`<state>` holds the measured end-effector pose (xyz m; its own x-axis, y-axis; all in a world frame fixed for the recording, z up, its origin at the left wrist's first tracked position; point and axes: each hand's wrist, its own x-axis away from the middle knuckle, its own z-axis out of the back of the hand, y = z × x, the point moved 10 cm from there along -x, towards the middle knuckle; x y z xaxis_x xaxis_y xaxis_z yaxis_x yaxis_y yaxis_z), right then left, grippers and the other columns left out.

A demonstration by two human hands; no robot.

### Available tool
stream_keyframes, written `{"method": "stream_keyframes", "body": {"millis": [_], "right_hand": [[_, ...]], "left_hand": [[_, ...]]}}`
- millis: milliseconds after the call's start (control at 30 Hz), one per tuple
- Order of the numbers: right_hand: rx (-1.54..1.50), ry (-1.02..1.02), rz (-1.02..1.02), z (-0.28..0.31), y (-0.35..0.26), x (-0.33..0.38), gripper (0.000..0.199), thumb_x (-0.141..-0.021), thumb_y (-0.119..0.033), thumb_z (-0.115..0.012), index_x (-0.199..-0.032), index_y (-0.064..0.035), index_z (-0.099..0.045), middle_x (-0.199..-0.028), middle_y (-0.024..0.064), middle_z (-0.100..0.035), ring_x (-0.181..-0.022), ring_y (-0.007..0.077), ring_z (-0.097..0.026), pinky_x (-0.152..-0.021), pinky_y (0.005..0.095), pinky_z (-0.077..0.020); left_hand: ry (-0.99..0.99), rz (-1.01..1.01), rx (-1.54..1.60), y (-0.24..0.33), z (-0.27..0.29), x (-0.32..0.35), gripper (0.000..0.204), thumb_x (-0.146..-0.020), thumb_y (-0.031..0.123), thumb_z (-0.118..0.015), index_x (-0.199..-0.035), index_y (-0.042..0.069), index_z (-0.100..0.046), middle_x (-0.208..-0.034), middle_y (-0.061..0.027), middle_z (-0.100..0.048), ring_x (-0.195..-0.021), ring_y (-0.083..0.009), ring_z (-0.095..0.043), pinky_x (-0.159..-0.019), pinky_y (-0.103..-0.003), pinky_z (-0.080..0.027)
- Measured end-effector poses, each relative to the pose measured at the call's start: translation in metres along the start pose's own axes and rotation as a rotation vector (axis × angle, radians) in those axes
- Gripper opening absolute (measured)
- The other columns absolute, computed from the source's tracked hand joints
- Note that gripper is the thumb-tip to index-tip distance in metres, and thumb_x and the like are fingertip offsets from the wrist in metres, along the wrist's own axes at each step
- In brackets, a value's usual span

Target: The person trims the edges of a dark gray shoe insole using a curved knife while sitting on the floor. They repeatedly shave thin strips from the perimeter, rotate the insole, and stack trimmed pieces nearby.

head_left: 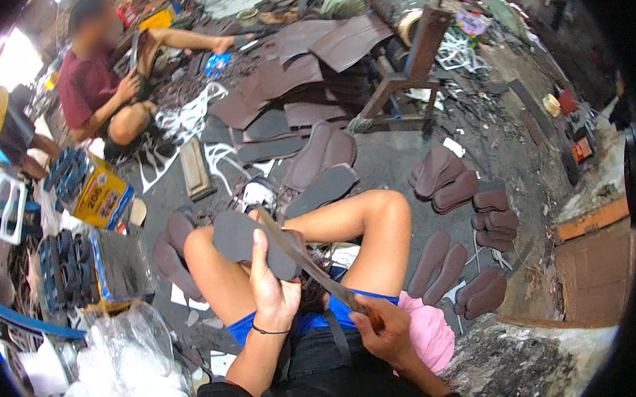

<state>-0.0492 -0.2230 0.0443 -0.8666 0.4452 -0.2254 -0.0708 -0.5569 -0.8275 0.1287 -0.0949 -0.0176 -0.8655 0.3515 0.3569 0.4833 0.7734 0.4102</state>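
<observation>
My left hand (274, 292) is closed round a dark grey sandal sole (237, 238), its thumb lying along the flat face. The sole is held up above my bent legs. My right hand (386, 332) grips the wooden handle of a long knife (314, 270). Its blade slants up and to the left, along the right side of the sole; I cannot tell whether the two touch. Dark scraps (315, 290) lie in my lap below the blade. Brown soles (170, 258) rest beside my left knee, and a stack of them (319, 155) lies ahead of my feet.
Several groups of brown soles (438, 260) lie right of my legs. Brown sheets (281, 77) are heaped ahead, beside a wooden stand (405, 77). A person (89, 89) sits at far left. A yellow box (100, 201) and plastic bags (128, 370) stand left; pink cloth (429, 330) lies right.
</observation>
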Motion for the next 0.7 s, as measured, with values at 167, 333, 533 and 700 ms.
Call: {"method": "stream_keyframes", "body": {"millis": [167, 333, 533, 700], "right_hand": [[0.037, -0.014, -0.119, 0.006, 0.007, 0.024, 0.027, -0.082, -0.012, -0.079, -0.104, -0.0001, -0.069, -0.077, 0.0107, -0.068, -0.054, 0.0198, -0.059, -0.052, 0.0314, -0.0476], [0.083, -0.093, -0.139, 0.007, -0.007, 0.015, 0.027, -0.083, -0.014, -0.079, -0.103, -0.0003, -0.069, -0.083, 0.0109, -0.070, -0.057, 0.0198, -0.063, -0.054, 0.0309, -0.0498], [0.036, -0.251, -0.288, -0.006, -0.004, 0.011, 0.025, -0.085, -0.018, -0.077, -0.104, -0.0027, -0.070, -0.081, 0.0116, -0.070, -0.057, 0.0197, -0.064, -0.053, 0.0317, -0.0506], [-0.019, -0.359, -0.365, -0.035, 0.003, 0.008, 0.025, -0.088, -0.021, -0.074, -0.105, -0.0034, -0.069, -0.075, 0.0133, -0.068, -0.059, 0.0202, -0.066, -0.055, 0.0323, -0.0510]], "left_hand": [[0.060, 0.069, 0.025, -0.014, 0.023, 0.015, 0.029, -0.100, 0.029, -0.058, -0.118, 0.006, -0.058, -0.106, -0.0049, -0.066, -0.097, -0.0169, -0.066, -0.087, -0.030, -0.058], [0.097, 0.061, -0.120, -0.014, 0.038, 0.030, 0.028, -0.101, 0.026, -0.057, -0.117, 0.003, -0.056, -0.105, -0.0084, -0.064, -0.093, -0.0185, -0.066, -0.081, -0.030, -0.058], [0.183, 0.029, -0.318, -0.020, 0.080, 0.050, 0.028, -0.101, 0.028, -0.057, -0.115, 0.003, -0.053, -0.099, -0.0083, -0.063, -0.086, -0.0186, -0.064, -0.073, -0.030, -0.057], [0.220, 0.013, -0.405, -0.019, 0.115, 0.053, 0.033, -0.102, 0.034, -0.055, -0.118, 0.006, -0.051, -0.092, -0.0055, -0.060, -0.080, -0.0155, -0.061, -0.069, -0.028, -0.054]]}}
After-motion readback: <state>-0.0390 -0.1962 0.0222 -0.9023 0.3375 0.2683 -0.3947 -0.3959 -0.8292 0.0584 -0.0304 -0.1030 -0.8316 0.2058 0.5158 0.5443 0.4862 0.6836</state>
